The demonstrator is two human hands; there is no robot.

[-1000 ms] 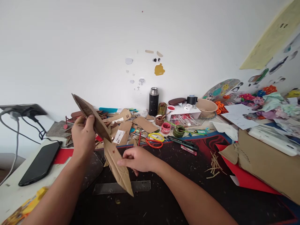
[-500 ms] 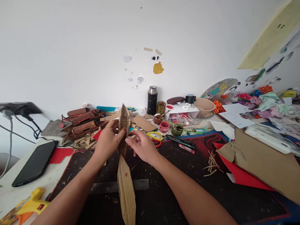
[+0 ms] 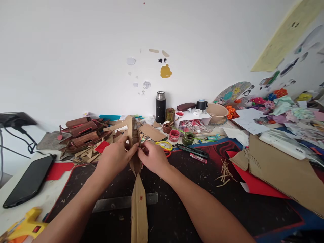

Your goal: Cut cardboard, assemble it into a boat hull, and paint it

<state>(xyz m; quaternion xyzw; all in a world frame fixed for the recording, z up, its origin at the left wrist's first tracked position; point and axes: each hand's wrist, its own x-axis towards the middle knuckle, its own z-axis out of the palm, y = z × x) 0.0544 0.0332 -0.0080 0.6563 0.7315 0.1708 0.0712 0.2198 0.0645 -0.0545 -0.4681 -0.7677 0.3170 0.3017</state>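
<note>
my left hand [image 3: 116,156] and right hand [image 3: 155,157] are both clamped on the folded cardboard piece [image 3: 135,135], fingers pinching its sides, and it stands upright over the middle of the dark mat [image 3: 177,202]. its long flap [image 3: 139,209] hangs to the near side across the clear ruler [image 3: 113,203], with the yellow glue gun [image 3: 29,224] at near left.

Folded cardboard piece [image 3: 139,211], roughly upright.

Cardboard [image 3: 139,211] over mat [image 3: 182,209], bottle [image 3: 160,109] behind
</note>
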